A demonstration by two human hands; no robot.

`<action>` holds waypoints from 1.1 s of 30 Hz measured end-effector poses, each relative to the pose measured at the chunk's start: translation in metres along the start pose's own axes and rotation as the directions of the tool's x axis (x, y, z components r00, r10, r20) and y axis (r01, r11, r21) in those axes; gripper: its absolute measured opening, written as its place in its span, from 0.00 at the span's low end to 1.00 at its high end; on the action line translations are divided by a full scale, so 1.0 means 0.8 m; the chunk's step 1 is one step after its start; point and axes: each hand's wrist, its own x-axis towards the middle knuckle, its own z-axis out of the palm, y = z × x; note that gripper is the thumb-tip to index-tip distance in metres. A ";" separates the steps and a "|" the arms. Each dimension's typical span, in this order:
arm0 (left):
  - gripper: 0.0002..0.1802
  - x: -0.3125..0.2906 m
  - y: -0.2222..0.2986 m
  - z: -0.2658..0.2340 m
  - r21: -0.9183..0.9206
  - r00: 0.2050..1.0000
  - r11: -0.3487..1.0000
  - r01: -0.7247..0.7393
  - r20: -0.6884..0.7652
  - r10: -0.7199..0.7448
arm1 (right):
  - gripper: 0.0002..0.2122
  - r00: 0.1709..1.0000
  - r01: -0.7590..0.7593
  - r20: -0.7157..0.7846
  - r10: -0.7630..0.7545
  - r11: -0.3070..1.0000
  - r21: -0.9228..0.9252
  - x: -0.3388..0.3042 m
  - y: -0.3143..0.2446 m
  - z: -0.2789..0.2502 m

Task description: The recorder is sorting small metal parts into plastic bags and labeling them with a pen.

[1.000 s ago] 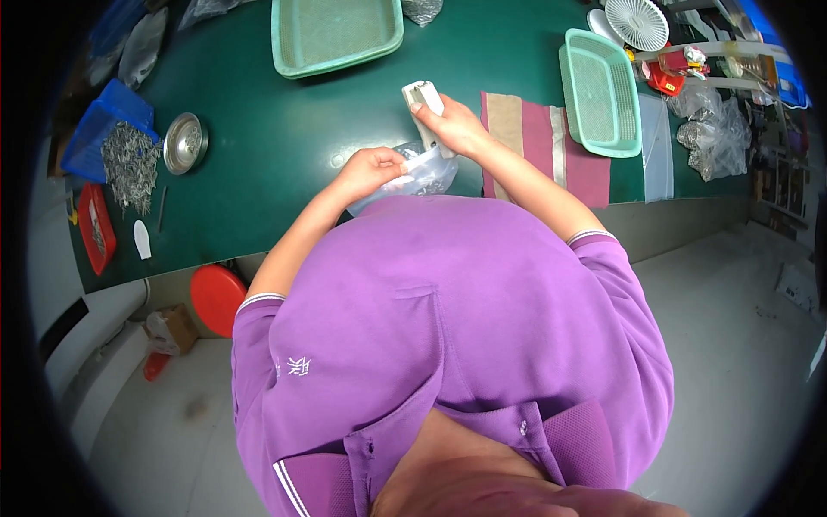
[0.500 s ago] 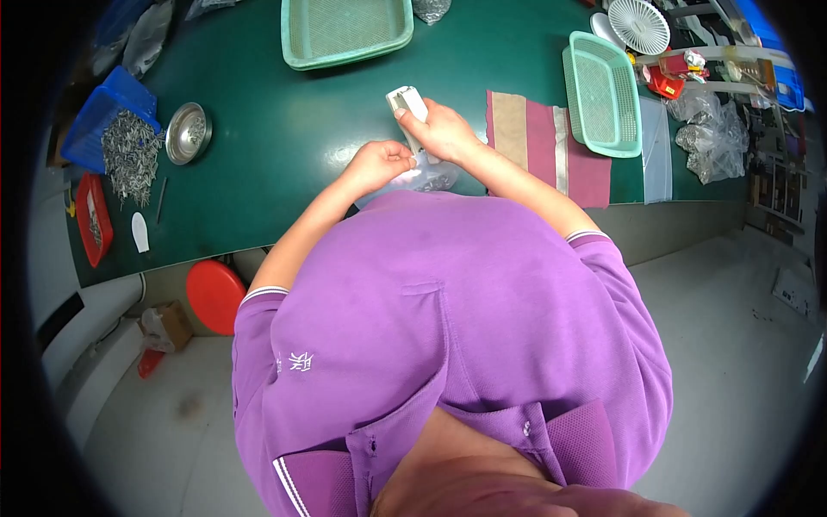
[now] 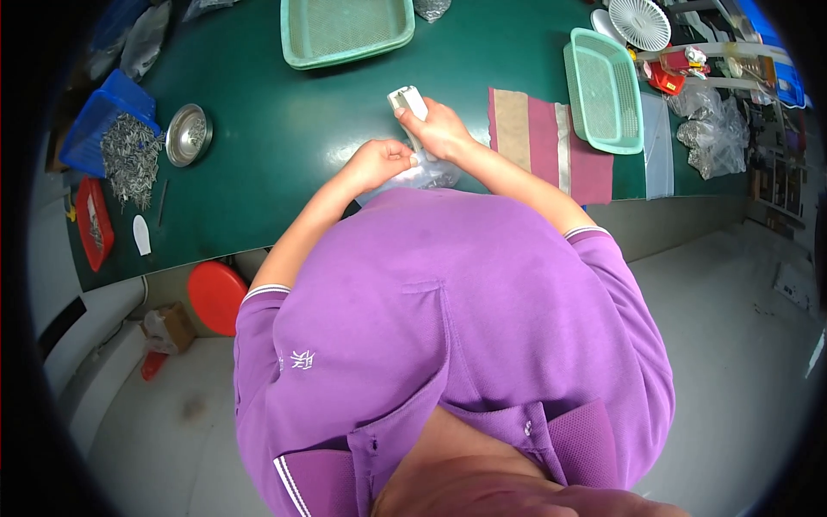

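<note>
In front of my chest, a clear plastic bag (image 3: 426,176) lies at the near edge of the green table. My right hand (image 3: 442,131) is wrapped round a long, narrow white handheld tool (image 3: 408,102), thumb along its side; its far end points away from me and its near end meets the top of the bag. My left hand (image 3: 382,164) is closed, thumb and finger pinching by the bag's upper edge just beside the tool. What is inside the bag is hard to make out, and my shirt hides its lower part.
Left on the table are a blue bin (image 3: 96,121) spilling small metal parts, a steel bowl (image 3: 186,138) and a red tray (image 3: 95,226). Green baskets (image 3: 348,57) stand at the back. To the right lie a striped cloth (image 3: 544,138), another green basket (image 3: 640,103) and plastic bags (image 3: 713,138).
Both hands keep their grip in nearly the same place. The white tool and the bag have barely shifted; the whole view has moved only slightly.
</note>
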 end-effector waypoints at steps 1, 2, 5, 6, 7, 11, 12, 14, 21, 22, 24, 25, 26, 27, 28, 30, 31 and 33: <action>0.11 -0.010 0.013 -0.005 0.107 1.000 0.994 0.000 -0.004 0.000 | 0.29 0.999 -0.001 -0.034 0.002 0.999 0.038 0.001 0.003 -0.002; 0.11 -0.022 0.021 -0.009 0.210 1.000 0.978 0.002 -0.011 0.000 | 0.29 0.999 0.000 -0.033 0.002 0.999 0.038 0.002 0.004 -0.003; 0.10 -0.047 0.023 -0.018 0.173 0.997 0.984 0.030 -0.081 -0.016 | 0.30 1.000 -0.007 -0.008 0.007 0.999 0.037 0.000 -0.001 -0.005; 0.10 -0.049 0.020 -0.015 0.172 0.996 0.984 0.034 -0.085 -0.020 | 0.30 0.999 -0.030 0.023 0.030 0.999 0.012 -0.002 -0.005 -0.007; 0.10 -0.048 0.015 -0.011 0.094 0.991 0.994 0.058 -0.128 -0.046 | 0.30 0.997 -0.050 0.053 0.051 0.999 -0.015 -0.004 -0.011 -0.007; 0.13 -0.041 -0.006 -0.006 -0.107 0.978 0.993 -0.045 -0.210 0.022 | 0.31 0.998 -0.030 0.049 0.028 0.999 0.032 -0.015 -0.029 0.008; 0.13 -0.041 -0.008 -0.006 -0.109 0.977 0.993 -0.045 -0.213 0.021 | 0.32 0.996 -0.047 0.073 0.045 0.999 0.023 -0.017 -0.035 0.012; 0.20 -0.045 -0.002 -0.007 -0.185 0.977 0.983 -0.020 -0.214 -0.020 | 0.32 0.993 -0.061 0.099 0.060 0.998 0.014 -0.018 -0.040 0.019; 0.24 -0.048 -0.008 -0.001 -0.178 0.954 0.983 -0.037 -0.299 -0.019 | 0.33 0.991 -0.073 0.118 0.070 0.997 0.021 -0.022 -0.050 0.033; 0.24 -0.047 -0.007 -0.001 -0.173 0.954 0.984 -0.045 -0.299 -0.009 | 0.33 0.989 -0.093 0.118 0.087 0.994 0.049 -0.020 -0.050 0.033; 0.23 -0.046 -0.007 -0.002 -0.167 0.953 0.985 -0.052 -0.302 -0.001 | 0.33 0.988 -0.106 0.114 0.102 0.994 0.031 -0.015 -0.048 0.035; 0.24 -0.046 -0.008 -0.002 -0.156 0.953 0.987 -0.040 -0.304 -0.009 | 0.33 0.987 -0.121 0.108 0.119 0.993 0.012 -0.014 -0.047 0.036; 0.24 -0.046 -0.008 -0.002 -0.144 0.952 0.989 -0.028 -0.306 -0.017 | 0.33 0.987 -0.120 0.108 0.118 0.993 0.012 -0.013 -0.047 0.038; 0.24 -0.047 -0.008 -0.002 -0.143 0.952 0.989 -0.028 -0.307 -0.017 | 0.32 0.988 -0.115 0.101 0.113 0.993 0.015 -0.013 -0.047 0.040; 0.24 -0.047 -0.007 -0.002 -0.149 0.951 0.989 -0.019 -0.309 -0.028 | 0.32 0.990 -0.111 0.092 0.109 0.994 0.017 -0.013 -0.047 0.041; 0.24 -0.045 -0.007 -0.004 -0.152 0.950 0.988 -0.010 -0.310 -0.038 | 0.31 0.995 -0.084 0.055 0.082 0.996 0.037 -0.012 -0.046 0.044; 0.23 -0.043 -0.009 -0.004 -0.146 0.945 0.989 -0.007 -0.324 -0.041 | 0.31 0.998 -0.060 0.020 0.059 0.997 0.055 -0.015 -0.045 0.046; 0.23 -0.047 -0.014 -0.003 -0.138 0.940 0.990 -0.002 -0.337 -0.045 | 0.30 0.998 -0.065 0.022 0.063 0.995 0.079 -0.012 -0.045 0.048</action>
